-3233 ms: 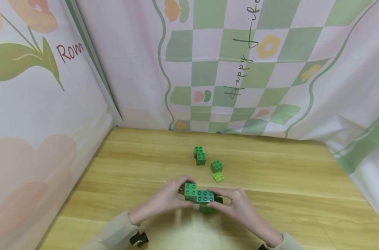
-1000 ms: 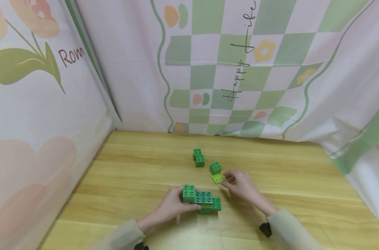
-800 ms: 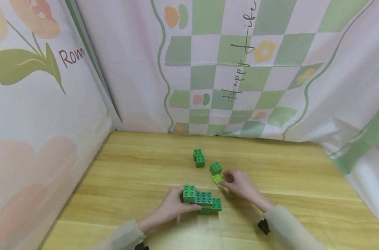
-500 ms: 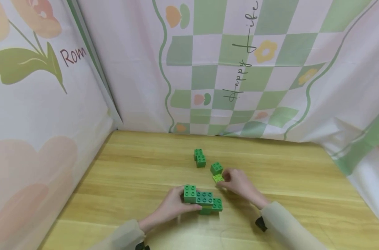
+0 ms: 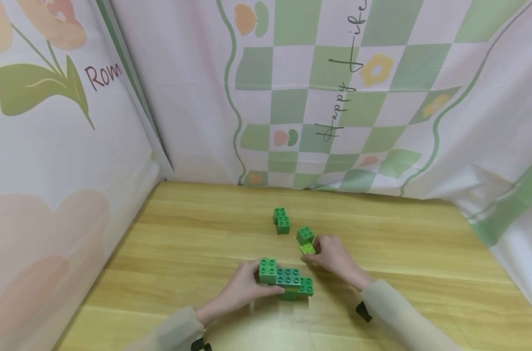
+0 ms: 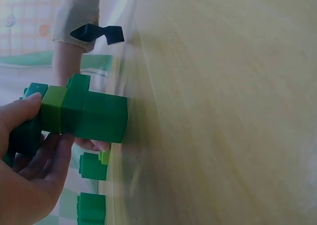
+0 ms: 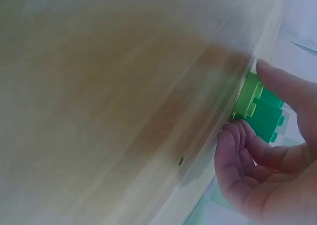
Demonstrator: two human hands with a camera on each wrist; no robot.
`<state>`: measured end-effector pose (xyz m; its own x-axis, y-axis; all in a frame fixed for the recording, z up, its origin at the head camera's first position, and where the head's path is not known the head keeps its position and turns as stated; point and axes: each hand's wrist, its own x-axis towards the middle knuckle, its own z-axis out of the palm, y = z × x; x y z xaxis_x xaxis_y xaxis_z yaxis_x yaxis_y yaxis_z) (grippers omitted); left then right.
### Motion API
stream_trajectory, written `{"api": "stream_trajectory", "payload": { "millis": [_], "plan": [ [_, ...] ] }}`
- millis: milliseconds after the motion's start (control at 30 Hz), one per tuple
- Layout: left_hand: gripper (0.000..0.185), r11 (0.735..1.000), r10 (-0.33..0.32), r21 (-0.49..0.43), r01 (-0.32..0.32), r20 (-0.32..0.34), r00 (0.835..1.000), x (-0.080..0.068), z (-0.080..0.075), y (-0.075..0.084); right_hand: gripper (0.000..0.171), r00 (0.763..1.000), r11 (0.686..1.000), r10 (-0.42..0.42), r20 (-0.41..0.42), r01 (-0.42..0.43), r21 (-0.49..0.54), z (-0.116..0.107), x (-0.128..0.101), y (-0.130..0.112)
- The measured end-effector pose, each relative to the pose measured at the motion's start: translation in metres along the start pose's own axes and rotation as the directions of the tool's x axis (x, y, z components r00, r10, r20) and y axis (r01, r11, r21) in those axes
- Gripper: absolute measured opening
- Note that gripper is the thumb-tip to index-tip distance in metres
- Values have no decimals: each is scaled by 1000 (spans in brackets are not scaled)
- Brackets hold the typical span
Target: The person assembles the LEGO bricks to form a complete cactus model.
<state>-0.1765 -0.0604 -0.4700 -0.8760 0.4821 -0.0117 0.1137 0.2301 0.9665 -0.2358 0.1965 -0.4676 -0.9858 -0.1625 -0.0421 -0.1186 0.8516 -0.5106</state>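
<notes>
Here, a small lime-green studded plastic plate (image 5: pixel 307 248) is pinched by the right hand (image 5: pixel 331 254) near the middle of the wooden tabletop (image 5: pixel 423 253).
It is judged light, rigid and smooth, best taken by its side edges. The stepped dark-green brick assembly (image 5: pixel 285 279), nearer the front edge, is gripped by the left hand (image 5: pixel 244 287).

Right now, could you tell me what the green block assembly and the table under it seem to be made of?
The green block assembly, gripped by the left hand, looks like moulded plastic: uniform colour, round studs, crisp edges, a slight sheen. The lime flat block at the right hand looks the same. The table shows pale wood grain with a smooth finish; solid wood or laminate, I cannot tell.
</notes>
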Motion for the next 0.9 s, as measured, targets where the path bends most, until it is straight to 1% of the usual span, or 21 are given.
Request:
{"api": "stream_trajectory", "payload": {
  "millis": [133,233,433,667,900],
  "plan": [
    [46,1000,8,6,-8,-1,1000,0,0,1,34,1000,1000,-11,8,11,-16,-2,0,0],
    [45,1000,15,10,-15,1,1000,-1,0,1,34,999,1000,-17,27,17,-10,-5,-1,1],
    [45,1000,21,10,-21,2,1000,-2,1,0,32,998,1000,5,65,-6,14,-11,-9,2],
    [46,999,35,13,-35,-7,999,-2,3,-3,30,997,998,-49,51,51,-37,-16,-20,2],
    [44,999,51,1,-51,-12,999,-2,5,-5,28,993,992,-113,23,114,-58,-19,-28,-1]
  ]
}}
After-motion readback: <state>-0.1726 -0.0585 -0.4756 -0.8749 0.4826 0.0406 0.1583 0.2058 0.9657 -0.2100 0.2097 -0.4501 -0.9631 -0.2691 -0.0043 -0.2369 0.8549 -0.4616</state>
